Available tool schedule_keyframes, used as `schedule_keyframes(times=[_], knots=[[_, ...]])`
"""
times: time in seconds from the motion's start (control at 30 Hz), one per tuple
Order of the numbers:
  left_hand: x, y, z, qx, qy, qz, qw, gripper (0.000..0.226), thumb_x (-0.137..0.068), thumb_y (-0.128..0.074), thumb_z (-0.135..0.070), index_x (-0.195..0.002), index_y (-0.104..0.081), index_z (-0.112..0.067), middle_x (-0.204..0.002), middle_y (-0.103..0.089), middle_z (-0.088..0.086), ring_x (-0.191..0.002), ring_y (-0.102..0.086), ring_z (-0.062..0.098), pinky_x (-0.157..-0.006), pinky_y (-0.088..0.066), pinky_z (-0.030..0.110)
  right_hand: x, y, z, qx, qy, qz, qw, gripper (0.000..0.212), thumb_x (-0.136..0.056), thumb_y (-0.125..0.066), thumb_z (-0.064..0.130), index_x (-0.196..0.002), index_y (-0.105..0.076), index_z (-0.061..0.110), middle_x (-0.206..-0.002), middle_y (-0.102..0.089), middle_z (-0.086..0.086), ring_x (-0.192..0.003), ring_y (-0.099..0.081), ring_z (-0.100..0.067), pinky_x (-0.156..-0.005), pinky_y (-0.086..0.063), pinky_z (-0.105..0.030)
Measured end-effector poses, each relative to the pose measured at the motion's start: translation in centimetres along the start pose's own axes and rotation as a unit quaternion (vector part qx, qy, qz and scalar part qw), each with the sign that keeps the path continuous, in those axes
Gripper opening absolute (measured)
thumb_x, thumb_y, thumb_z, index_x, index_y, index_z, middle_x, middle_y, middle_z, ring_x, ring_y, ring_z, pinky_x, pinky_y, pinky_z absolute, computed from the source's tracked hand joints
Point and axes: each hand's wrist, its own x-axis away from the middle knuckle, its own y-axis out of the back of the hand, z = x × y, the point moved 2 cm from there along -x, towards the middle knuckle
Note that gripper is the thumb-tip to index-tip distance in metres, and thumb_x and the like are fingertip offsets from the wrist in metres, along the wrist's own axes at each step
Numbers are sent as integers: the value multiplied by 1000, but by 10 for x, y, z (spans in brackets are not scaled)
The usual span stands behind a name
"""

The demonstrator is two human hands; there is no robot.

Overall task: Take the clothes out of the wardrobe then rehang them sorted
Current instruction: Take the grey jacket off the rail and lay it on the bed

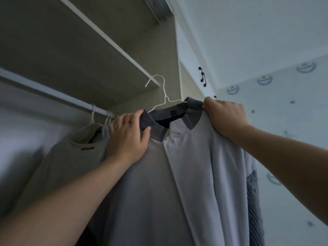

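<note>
A pale grey polo shirt point(159, 183) with a dark grey ribbed collar point(193, 114) hangs on a white wire hanger point(164, 94), held up in front of me below the wardrobe rail point(53, 93). The hanger's hook is off the rail, in the air. My left hand point(127, 137) grips the left side of the collar and shoulder. My right hand point(225, 116) pinches the right end of the collar and shoulder. On the rail at the left hangs a beige top point(74, 151) with a red tag, on its own white hanger.
A wardrobe shelf point(79, 50) runs overhead above the rail. The wardrobe's side panel and a white door with a dark handle point(202, 76) stand behind the shirt. A patterned wall point(284, 103) fills the right side.
</note>
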Motion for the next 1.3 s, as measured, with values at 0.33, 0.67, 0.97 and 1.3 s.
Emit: schedule_keyframes(times=[0.33,0.67,0.97,1.3], knots=[[18,-79,-231,257,9,53,965,39,-97,-52,-29,-134,-47,-17,-121,-63,6,-103,-60,31,-74,-45,38,80,71,-219,153,-2,95,984,30,-104,-24,46,-100,-43,22,-103,-66,-3,-91,-64,-34,-63,-34,-36],[76,-188,-460,382,14,196,903,31,-106,-35,-32,-93,-56,-13,-89,-57,3,-81,-57,26,-71,-44,37,209,143,-425,269,-53,179,945,30,-104,-25,45,-100,-45,23,-96,-67,1,-82,-65,-32,-62,-37,-36],[159,-291,-648,505,-25,259,823,31,-105,-37,-35,-83,-49,-17,-85,-51,1,-80,-54,26,-69,-38,37,358,169,-532,344,-150,274,886,39,-103,-26,50,-99,-54,23,-85,-67,-2,-75,-61,-32,-63,-32,-35],[311,-415,-785,608,-138,340,704,27,-106,-38,-26,-92,-56,-10,-90,-46,-3,-83,-50,25,-69,-38,36,551,140,-570,288,-362,355,812,38,-94,-41,57,-82,-59,25,-71,-63,3,-70,-60,-27,-65,-52,-39]])
